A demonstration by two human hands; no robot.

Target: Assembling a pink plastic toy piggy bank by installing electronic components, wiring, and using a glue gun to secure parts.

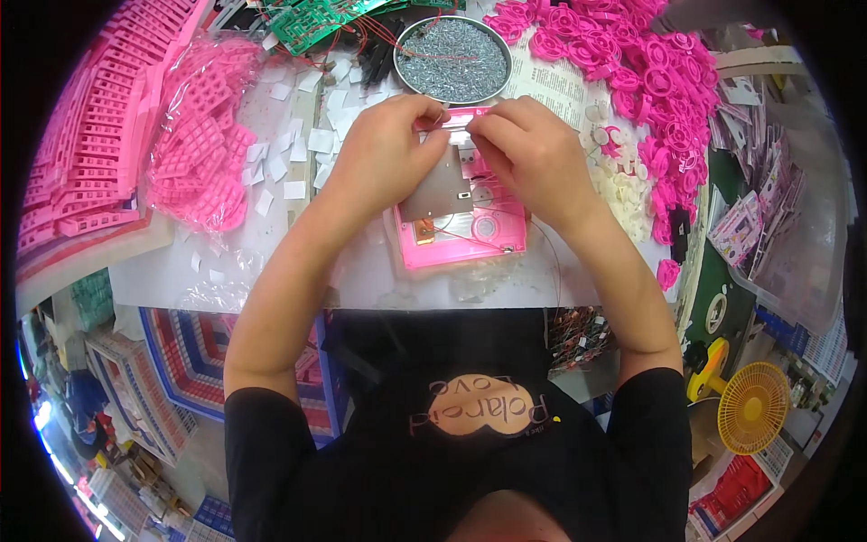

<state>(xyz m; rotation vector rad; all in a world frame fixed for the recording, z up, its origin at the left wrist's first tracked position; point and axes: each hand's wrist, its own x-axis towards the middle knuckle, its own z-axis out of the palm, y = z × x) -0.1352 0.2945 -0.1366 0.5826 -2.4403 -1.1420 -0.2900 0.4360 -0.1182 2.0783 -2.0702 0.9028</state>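
Observation:
A pink plastic casing (465, 257) lies open on the table in front of me, its inside facing up. A flat grey plate (437, 191) covers its left part, and thin wires run across the lower inside. At the casing's far edge, my left hand (390, 152) is closed, thumb and forefinger pinched together over the left side. Level with it, my right hand (535, 152) is also closed, its bent fingertips at the right of that edge. The fingers hide whatever small thing either hand may hold.
A round metal tin (510, 63) of screws stands just beyond the casing. Green circuit boards (312, 25) lie far left, above scattered white slips (321, 140) and bagged pink button pads (203, 135). Pink ring parts (655, 86) and whitish pieces (625, 194) heap at right. A yellow fan (752, 408) stands lower right.

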